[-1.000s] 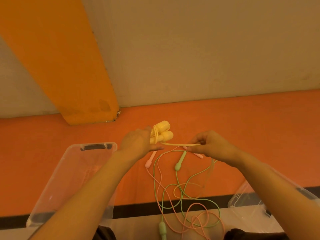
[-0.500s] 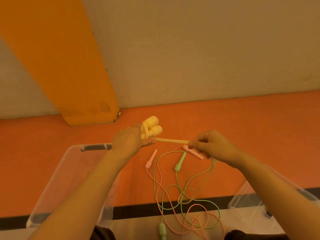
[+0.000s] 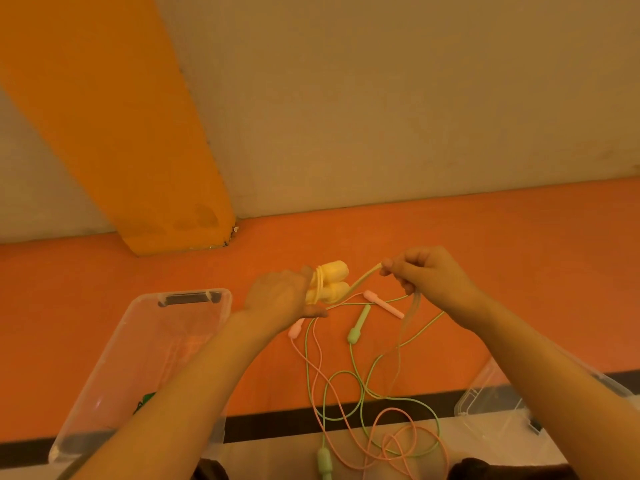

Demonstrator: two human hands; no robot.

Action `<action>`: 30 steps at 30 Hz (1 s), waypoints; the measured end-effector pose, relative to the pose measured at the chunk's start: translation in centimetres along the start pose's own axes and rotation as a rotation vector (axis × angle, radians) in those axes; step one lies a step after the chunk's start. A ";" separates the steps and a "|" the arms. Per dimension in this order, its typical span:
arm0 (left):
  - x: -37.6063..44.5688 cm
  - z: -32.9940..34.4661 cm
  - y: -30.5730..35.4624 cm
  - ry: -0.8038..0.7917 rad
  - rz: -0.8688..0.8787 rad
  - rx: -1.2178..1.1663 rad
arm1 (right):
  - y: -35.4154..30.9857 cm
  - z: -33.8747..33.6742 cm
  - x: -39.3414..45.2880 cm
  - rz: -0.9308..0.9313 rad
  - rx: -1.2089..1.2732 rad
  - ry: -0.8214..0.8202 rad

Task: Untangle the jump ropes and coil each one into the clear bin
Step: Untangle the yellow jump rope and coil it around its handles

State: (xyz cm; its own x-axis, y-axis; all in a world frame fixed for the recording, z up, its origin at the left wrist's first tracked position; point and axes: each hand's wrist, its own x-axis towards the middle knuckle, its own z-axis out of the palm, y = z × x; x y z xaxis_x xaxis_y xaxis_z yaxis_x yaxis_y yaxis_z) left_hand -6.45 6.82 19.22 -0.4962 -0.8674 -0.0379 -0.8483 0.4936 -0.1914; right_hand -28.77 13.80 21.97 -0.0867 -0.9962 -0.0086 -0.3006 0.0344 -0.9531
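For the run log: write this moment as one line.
left hand: grips yellow handles | right hand: pinches yellow cord, winding | pink rope, green rope: tangled on floor | clear bin: beside left arm

No readable text

No lettering, label, brand or number shows on the clear bin (image 3: 145,344), the jump ropes (image 3: 349,403) or the wall (image 3: 381,98); faint marks may be blurred out.
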 end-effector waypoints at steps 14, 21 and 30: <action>0.1 -0.1 -1.0 0.000 -0.082 -0.058 | -1.1 -1.1 -0.6 0.049 -0.013 -0.005; 0.1 -0.1 -1.8 -0.001 -0.152 -0.089 | -1.2 -1.2 -0.6 0.083 -0.002 -0.054; 0.1 0.1 -2.3 0.033 -0.183 -0.066 | -1.3 -1.5 -0.8 0.058 0.053 -0.084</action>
State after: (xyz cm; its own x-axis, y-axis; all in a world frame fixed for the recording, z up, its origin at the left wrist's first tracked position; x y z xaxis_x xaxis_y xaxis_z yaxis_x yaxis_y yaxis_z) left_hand -4.50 5.60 19.57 -0.3376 -0.9410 0.0241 -0.9346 0.3321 -0.1273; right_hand -29.73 14.68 23.68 -0.0216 -0.9959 -0.0874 -0.2462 0.0900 -0.9650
